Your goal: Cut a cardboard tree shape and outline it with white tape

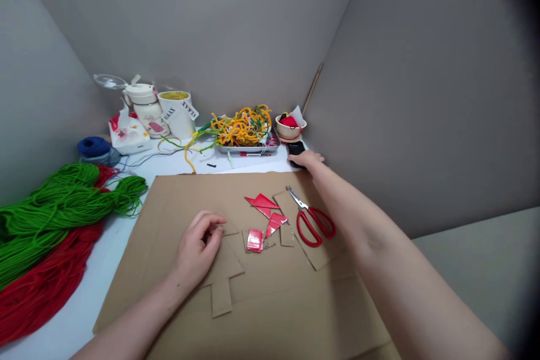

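Note:
My left hand (201, 244) rests with curled fingers over the upper part of a tree-shaped cardboard cutout (221, 281); whether it pinches anything is hidden. At the back right, my right hand (306, 160) reaches to a black object (296, 149), its fingers on the object's near side. Red-handled scissors (311, 224) lie on a cardboard piece (318, 253). Beside them are red pointed pieces (276, 222) and a small shiny red square (255, 240). All of these lie on a large brown cardboard sheet (169, 219).
Green yarn (54, 202) and red yarn (63, 275) lie at the left. Along the back stand a tissue pack (129, 132), a white-lidded jar (147, 109), a white cup (179, 118), a tray of orange yarn (242, 129) and a small bowl (291, 130). Grey walls surround the table.

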A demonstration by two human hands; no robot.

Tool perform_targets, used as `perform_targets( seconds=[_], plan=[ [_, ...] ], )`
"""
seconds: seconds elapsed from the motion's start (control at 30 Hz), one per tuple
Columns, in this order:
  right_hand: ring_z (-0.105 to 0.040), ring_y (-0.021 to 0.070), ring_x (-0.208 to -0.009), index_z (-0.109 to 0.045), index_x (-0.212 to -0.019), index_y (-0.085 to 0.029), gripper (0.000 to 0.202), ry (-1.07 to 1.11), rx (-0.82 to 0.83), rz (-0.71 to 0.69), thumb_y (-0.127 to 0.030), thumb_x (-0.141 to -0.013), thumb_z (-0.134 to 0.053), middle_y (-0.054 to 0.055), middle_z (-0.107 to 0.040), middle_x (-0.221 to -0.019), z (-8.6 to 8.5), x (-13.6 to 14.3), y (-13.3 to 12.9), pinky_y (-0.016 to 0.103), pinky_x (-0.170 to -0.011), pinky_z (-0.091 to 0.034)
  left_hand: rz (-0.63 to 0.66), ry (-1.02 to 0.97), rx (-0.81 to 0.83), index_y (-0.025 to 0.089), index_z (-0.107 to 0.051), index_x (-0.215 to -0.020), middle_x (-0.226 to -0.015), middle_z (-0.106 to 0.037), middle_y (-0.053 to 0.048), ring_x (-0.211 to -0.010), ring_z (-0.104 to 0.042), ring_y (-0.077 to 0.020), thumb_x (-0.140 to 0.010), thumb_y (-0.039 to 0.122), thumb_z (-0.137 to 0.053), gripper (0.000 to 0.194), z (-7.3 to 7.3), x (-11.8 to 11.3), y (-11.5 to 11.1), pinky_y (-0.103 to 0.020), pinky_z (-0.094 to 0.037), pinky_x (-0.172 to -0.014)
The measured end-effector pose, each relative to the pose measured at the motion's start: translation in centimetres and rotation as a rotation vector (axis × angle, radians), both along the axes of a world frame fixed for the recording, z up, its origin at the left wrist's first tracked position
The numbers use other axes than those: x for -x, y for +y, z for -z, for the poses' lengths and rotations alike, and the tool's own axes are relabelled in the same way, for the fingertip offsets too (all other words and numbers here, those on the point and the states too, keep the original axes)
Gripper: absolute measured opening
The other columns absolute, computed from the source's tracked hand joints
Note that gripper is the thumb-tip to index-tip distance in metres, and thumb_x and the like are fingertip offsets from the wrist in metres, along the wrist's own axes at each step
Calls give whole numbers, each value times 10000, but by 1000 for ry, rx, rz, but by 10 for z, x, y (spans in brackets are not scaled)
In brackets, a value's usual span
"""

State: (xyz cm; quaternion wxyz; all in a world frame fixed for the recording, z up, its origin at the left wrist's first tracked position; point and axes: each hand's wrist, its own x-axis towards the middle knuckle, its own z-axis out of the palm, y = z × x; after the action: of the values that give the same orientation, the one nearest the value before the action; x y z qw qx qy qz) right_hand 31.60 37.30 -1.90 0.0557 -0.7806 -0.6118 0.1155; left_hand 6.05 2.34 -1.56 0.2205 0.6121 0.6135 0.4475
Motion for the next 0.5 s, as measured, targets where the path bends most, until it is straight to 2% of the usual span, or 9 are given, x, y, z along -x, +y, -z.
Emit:
perform_targets(
  seconds=[0.13,0.2,0.27,0.33,0.5],
  plan=[
    [-599,289,-981,-609,-1070,-138,640,177,143,19,-650,-688,-635,146,-631,-1072,-3,-5,1,360,-751,-501,5,13,5,223,-556,-894,-888,-533,-10,-805,-528,-151,-873,198,-462,100,0,1,0,-268,-407,-698],
    [-618,233,-911,-594,-1086,-145,484,252,223,40,-543,-811,-582,109,-629,-1060,-8,-15,2,347,-728,-518,6,21,8,222,-556,-884,-882,-538,-10,-788,-528,-151,-870,202,-464,96,0,1,0,-269,-408,-685],
    [-607,203,-926,-560,-1139,-152,346,297,295,65,-392,-890,-545,89,-596,-1115,-13,-25,2,375,-769,-521,11,27,15,223,-558,-879,-879,-543,-8,-771,-529,-149,-868,205,-466,94,0,1,0,-269,-407,-675],
    [-591,200,-965,-534,-1177,-161,308,314,348,81,-311,-908,-535,82,-566,-1164,-15,-32,1,406,-806,-513,16,27,22,224,-560,-876,-879,-548,-8,-775,-532,-151,-868,208,-465,97,0,0,1,-270,-409,-677],
    [-587,207,-977,-535,-1179,-162,319,286,352,52,-322,-903,-541,86,-563,-1173,-13,-29,1,410,-810,-512,17,23,33,223,-559,-875,-880,-550,-13,-783,-536,-153,-875,216,-458,101,-2,-1,1,-272,-411,-677]
  ],
)
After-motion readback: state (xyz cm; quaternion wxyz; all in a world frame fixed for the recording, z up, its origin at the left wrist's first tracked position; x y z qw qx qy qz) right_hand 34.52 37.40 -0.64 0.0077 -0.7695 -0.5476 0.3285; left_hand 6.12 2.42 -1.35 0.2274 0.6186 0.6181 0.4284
